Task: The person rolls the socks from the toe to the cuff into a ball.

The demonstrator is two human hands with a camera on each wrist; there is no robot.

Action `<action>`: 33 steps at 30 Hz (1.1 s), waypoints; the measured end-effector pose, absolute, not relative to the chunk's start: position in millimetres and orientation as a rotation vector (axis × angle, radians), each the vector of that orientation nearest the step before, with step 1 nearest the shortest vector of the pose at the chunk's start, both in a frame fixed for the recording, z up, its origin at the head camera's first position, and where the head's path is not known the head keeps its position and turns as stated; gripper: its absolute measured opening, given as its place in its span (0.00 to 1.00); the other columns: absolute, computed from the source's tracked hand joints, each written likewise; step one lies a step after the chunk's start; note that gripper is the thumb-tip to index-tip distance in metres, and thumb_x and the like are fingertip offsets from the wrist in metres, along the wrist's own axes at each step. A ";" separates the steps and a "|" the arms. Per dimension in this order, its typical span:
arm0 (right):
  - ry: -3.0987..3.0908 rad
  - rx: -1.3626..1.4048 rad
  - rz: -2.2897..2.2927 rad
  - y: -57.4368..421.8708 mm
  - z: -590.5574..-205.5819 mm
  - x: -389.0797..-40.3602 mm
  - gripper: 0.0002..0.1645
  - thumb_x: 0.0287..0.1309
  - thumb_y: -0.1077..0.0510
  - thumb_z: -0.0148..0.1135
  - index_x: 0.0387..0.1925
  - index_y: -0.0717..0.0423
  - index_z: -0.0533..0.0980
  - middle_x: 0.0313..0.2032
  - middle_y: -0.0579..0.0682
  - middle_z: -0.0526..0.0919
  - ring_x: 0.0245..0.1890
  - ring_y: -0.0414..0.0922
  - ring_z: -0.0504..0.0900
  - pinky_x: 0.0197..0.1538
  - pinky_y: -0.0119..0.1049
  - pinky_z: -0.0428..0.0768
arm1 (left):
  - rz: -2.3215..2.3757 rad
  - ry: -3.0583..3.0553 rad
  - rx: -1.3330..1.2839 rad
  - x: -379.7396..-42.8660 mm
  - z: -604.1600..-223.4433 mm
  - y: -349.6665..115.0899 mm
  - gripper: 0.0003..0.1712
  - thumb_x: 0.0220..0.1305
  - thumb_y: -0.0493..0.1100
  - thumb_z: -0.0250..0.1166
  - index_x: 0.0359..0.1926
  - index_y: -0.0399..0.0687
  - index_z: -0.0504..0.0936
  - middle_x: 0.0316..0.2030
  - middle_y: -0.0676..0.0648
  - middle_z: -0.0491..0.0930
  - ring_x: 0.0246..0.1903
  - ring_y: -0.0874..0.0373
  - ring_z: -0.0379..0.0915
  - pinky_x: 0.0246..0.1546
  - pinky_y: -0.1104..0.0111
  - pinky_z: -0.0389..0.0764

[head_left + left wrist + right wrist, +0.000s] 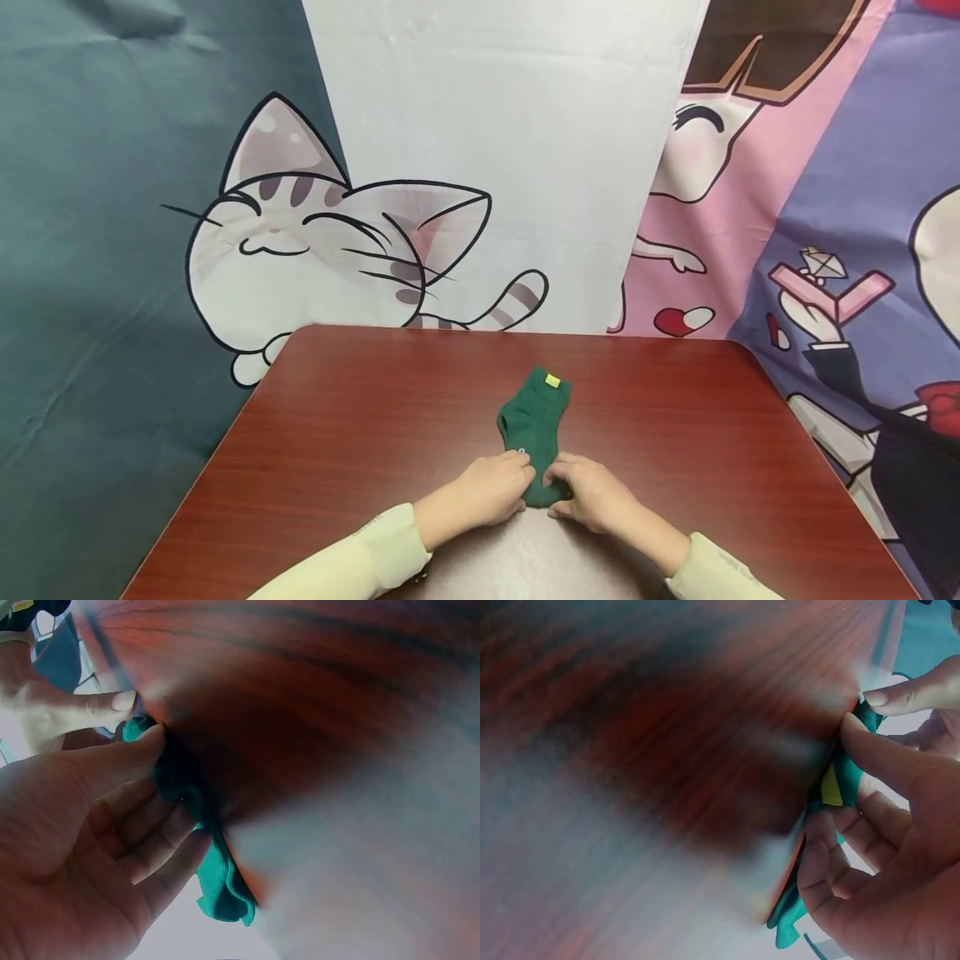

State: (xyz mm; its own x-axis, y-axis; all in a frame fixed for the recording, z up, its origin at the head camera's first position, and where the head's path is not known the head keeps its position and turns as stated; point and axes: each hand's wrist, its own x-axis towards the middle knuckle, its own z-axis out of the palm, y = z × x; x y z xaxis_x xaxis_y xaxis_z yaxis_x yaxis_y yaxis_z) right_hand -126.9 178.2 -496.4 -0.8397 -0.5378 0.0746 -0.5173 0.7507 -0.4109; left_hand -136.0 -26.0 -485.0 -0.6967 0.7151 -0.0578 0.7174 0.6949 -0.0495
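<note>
On my head view the green sock [534, 429] lies flat on the glossy table [375, 400], its cuff and yellow tag [552, 381] aimed at one o'clock. I have the left hand [491, 492] at the sock's seven o'clock and the right hand [596, 496] at its five, just apart, both touching the near end, fingers bent; whether either truly pinches the fabric I can't tell (thumbs and fingertips hide the contact). My worry is uneven pull — if one hand drew harder, the sock would likely skew on that slick surface. Catching only the top layer could also peel it off the lower one and leave a bunched toe.
</note>
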 end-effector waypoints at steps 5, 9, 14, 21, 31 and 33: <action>2.921 -0.879 -0.661 176.7 -499.0 -125.8 0.14 0.47 0.55 0.81 0.35 0.47 0.83 0.36 0.38 0.82 0.39 0.41 0.80 0.49 0.45 0.81 | -0.016 2.857 1.146 -137.6 -488.4 -26.8 0.09 0.64 0.49 0.69 0.43 0.53 0.84 0.41 0.54 0.81 0.45 0.62 0.77 0.37 0.69 0.82; 2.949 -0.874 -0.666 176.3 -500.5 -126.4 0.09 0.52 0.55 0.77 0.35 0.48 0.84 0.35 0.38 0.82 0.41 0.41 0.79 0.55 0.46 0.79 | 0.094 2.845 1.092 -141.3 -488.3 -29.5 0.04 0.66 0.46 0.65 0.39 0.54 0.84 0.36 0.56 0.82 0.42 0.61 0.78 0.44 0.70 0.80; 2.874 -0.794 -0.718 174.9 -499.8 -128.5 0.05 0.59 0.54 0.72 0.34 0.51 0.84 0.34 0.40 0.78 0.42 0.44 0.76 0.47 0.42 0.77 | 0.357 2.785 0.913 -145.2 -490.0 -32.9 0.03 0.66 0.44 0.66 0.34 0.53 0.83 0.30 0.57 0.82 0.36 0.61 0.80 0.41 0.69 0.79; 2.744 -0.680 -0.818 173.6 -497.5 -134.9 0.07 0.65 0.55 0.66 0.35 0.55 0.82 0.35 0.46 0.85 0.44 0.53 0.83 0.49 0.51 0.80 | 0.489 2.760 0.688 -146.4 -492.7 -33.7 0.09 0.69 0.48 0.65 0.32 0.57 0.75 0.25 0.59 0.75 0.27 0.61 0.73 0.30 0.68 0.74; 2.870 -0.604 -0.758 172.0 -498.1 -136.6 0.10 0.61 0.55 0.70 0.33 0.44 0.74 0.25 0.38 0.69 0.29 0.38 0.68 0.33 0.36 0.68 | 0.252 2.948 0.906 -144.5 -490.8 -35.0 0.08 0.64 0.52 0.71 0.36 0.64 0.77 0.33 0.61 0.76 0.35 0.63 0.69 0.26 0.69 0.74; 2.933 -0.631 -0.706 171.7 -498.7 -135.5 0.10 0.59 0.54 0.71 0.32 0.42 0.75 0.26 0.38 0.68 0.31 0.38 0.67 0.34 0.36 0.68 | 0.189 2.987 0.970 -142.6 -491.3 -34.6 0.07 0.64 0.52 0.71 0.36 0.64 0.79 0.33 0.61 0.77 0.35 0.63 0.68 0.26 0.71 0.74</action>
State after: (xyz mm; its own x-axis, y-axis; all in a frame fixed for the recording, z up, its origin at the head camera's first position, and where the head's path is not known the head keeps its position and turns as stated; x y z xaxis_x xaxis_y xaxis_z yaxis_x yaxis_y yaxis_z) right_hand -135.5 171.7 -498.7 -0.9144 -0.4031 0.0372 -0.3759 0.8112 -0.4479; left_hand -142.6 -34.6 -491.3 -0.8100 0.5849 0.0413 0.5855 0.8028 0.1127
